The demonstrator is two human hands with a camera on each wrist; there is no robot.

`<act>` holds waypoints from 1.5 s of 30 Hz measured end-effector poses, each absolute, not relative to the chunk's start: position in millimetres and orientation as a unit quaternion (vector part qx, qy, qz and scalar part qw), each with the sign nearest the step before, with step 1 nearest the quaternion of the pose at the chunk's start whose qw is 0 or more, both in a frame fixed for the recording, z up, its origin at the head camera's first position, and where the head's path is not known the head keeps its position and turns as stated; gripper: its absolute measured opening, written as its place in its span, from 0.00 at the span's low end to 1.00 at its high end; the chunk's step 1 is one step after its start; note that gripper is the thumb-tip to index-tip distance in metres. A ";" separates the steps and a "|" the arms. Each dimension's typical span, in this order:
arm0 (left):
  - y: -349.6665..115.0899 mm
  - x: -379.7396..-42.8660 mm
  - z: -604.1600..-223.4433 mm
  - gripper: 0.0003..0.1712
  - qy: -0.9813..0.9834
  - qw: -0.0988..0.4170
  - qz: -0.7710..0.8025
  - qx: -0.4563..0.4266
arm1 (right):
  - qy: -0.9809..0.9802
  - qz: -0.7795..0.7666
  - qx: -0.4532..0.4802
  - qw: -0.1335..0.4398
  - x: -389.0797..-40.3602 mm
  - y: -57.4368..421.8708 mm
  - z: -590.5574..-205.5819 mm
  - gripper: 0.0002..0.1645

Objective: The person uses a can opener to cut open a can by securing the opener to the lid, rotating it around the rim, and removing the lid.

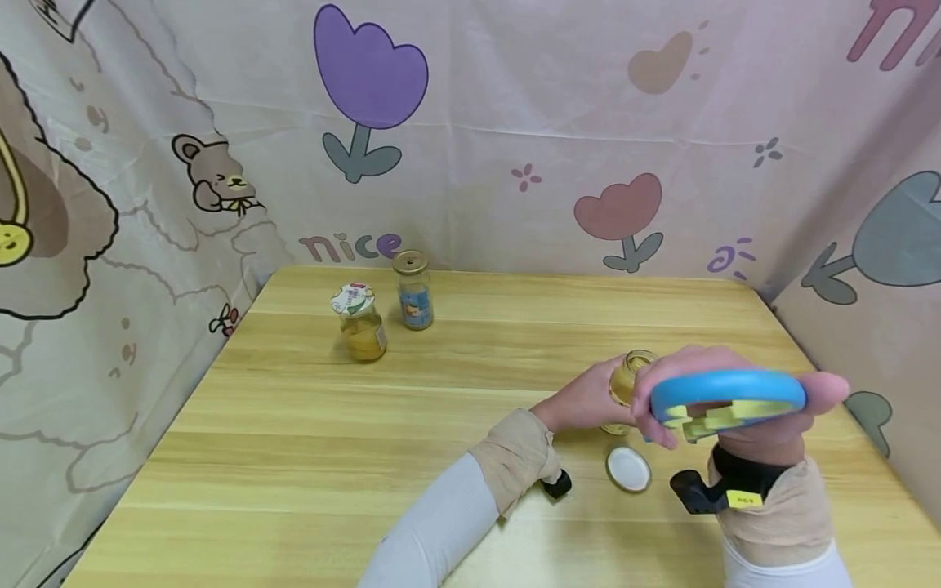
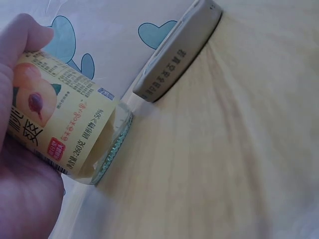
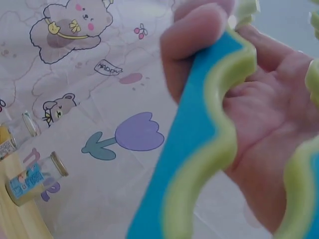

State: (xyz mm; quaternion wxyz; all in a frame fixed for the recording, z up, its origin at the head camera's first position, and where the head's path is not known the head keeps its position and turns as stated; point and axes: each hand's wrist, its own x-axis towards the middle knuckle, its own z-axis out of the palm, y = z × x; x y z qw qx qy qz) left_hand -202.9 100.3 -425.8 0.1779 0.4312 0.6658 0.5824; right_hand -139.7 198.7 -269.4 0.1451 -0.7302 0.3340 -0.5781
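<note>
My left hand point(image 1: 584, 398) grips a glass jar point(image 1: 623, 382) near the right side of the table. In the left wrist view the jar point(image 2: 55, 114) has a yellow label with a peach picture. Its bare glass rim shows in the head view, with no lid on it. A round lid point(image 1: 628, 469) lies on the table just in front, white underside up. My right hand point(image 1: 698, 362) holds a blue and yellow-green jar opener point(image 1: 728, 385) beside and above the jar. Wavy inner edges show on the opener point(image 3: 184, 134) in the right wrist view.
Toward the back left stand a jar with a patterned white lid point(image 1: 363, 327) and a taller jar with a gold lid and blue label point(image 1: 415, 298). A printed cloth point(image 1: 478, 82) hangs behind and beside the wooden table point(image 1: 331, 457).
</note>
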 end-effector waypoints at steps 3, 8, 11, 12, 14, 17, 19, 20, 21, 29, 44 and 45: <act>99.8 -202.6 -425.3 0.35 0.667 0.174 0.581 0.433 | 0.333 -0.602 -0.710 0.148 -137.6 197.6 -271.1 0.72; 99.1 -202.6 -425.4 0.38 0.691 0.163 0.558 0.429 | 0.340 -0.648 -0.671 0.118 -133.0 200.8 -273.6 0.72; 99.6 -203.1 -426.3 0.39 0.699 0.162 0.551 0.426 | 0.324 -0.677 -0.656 0.078 -131.4 202.8 -275.1 0.62; 100.0 -203.3 -426.9 0.39 0.700 0.162 0.551 0.425 | 0.317 -0.686 -0.653 0.060 -131.3 201.5 -275.0 0.60; 101.1 -203.7 -427.8 0.38 0.684 0.167 0.565 0.430 | 0.305 -0.700 -0.645 0.030 -130.7 198.2 -274.5 0.57; 102.9 -204.0 -428.8 0.33 0.656 0.172 0.587 0.441 | 0.306 -0.721 -0.622 0.011 -128.2 191.9 -273.6 0.55; 104.0 -204.2 -429.5 0.31 0.638 0.176 0.599 0.450 | 0.312 -0.726 -0.613 0.012 -127.3 188.1 -271.4 0.53; 104.4 -204.3 -429.7 0.30 0.629 0.181 0.605 0.452 | 0.318 -0.729 -0.606 0.012 -126.4 186.3 -270.1 0.52; 104.8 -204.4 -429.5 0.29 0.625 0.182 0.608 0.455 | 0.323 -0.728 -0.605 0.010 -126.2 184.3 -268.4 0.51; 100.4 -199.8 -414.6 0.35 0.595 0.183 0.625 0.471 | 0.352 -0.716 -0.602 -0.024 -122.7 173.3 -258.4 0.47; 93.1 -194.2 -399.4 0.31 0.608 0.154 0.598 0.499 | 0.397 -0.711 -0.580 -0.038 -117.2 168.8 -255.4 0.47; 93.2 -194.4 -399.2 0.32 0.606 0.151 0.598 0.502 | 0.397 -0.707 -0.584 -0.041 -117.7 167.9 -254.8 0.46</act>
